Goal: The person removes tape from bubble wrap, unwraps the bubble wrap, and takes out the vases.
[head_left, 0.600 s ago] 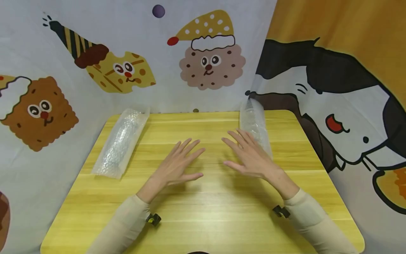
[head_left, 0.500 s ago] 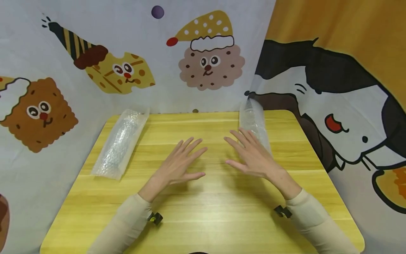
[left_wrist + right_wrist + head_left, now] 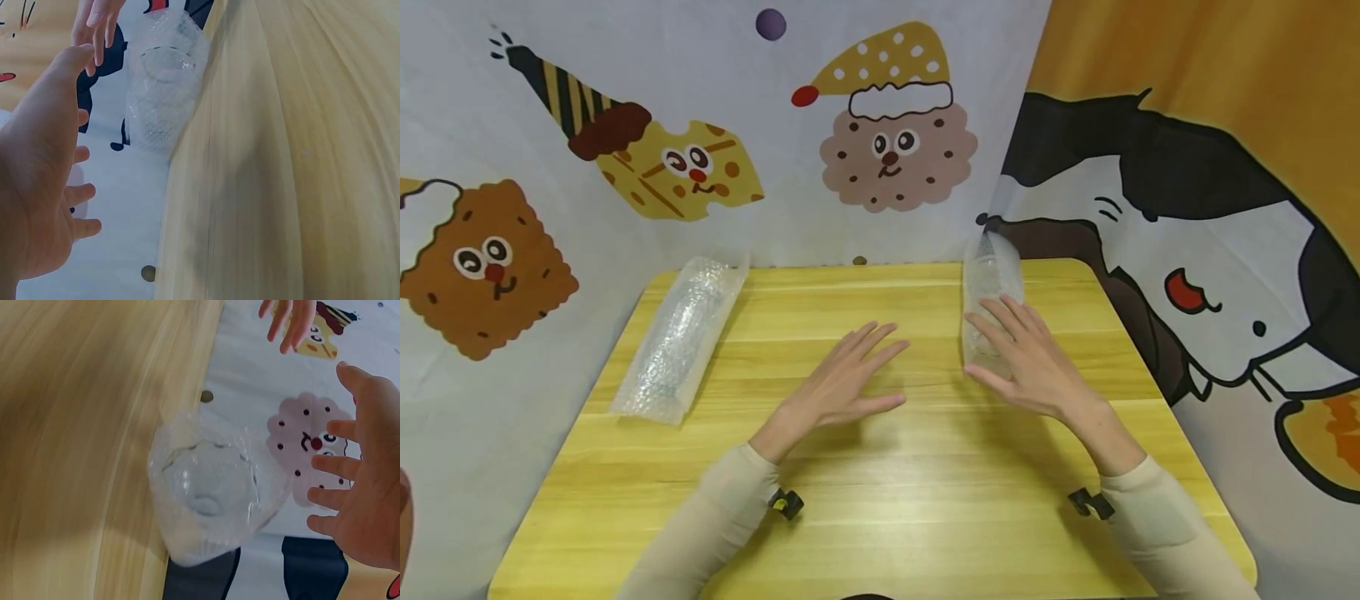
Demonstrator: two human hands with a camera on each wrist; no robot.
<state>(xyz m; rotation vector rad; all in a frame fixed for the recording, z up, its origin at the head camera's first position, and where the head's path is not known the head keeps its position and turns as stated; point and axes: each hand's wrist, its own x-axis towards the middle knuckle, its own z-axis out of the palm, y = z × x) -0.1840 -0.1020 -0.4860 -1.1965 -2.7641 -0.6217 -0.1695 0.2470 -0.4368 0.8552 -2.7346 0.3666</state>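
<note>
My left hand [image 3: 844, 382] hovers over the middle of the table [image 3: 850, 533] with its fingers spread, holding nothing. Over the near end of a clear bubble-wrap bag [image 3: 987, 271] at the right is my right hand [image 3: 1037, 371], fingers straight and spread. The right hand hides part of this bag in the head view. Through the wrap in the right wrist view shows a clear, glass-like round rim [image 3: 215, 481] with a wavy edge. The right hand looks apart from the bag there. A second bubble-wrap bag [image 3: 679, 342] lies on the table's left side; its content is unclear.
White cloth [image 3: 700, 33] with printed cartoon figures hangs behind and left of the table. To the right is a cloth with a large cartoon animal [image 3: 1225, 250]. Small black devices sit at both wrists, such as the left wrist camera [image 3: 786, 503].
Both hands have shifted to the right, the right one now over more of the right bag. Both bags keep their places; the head view has moved slightly.
</note>
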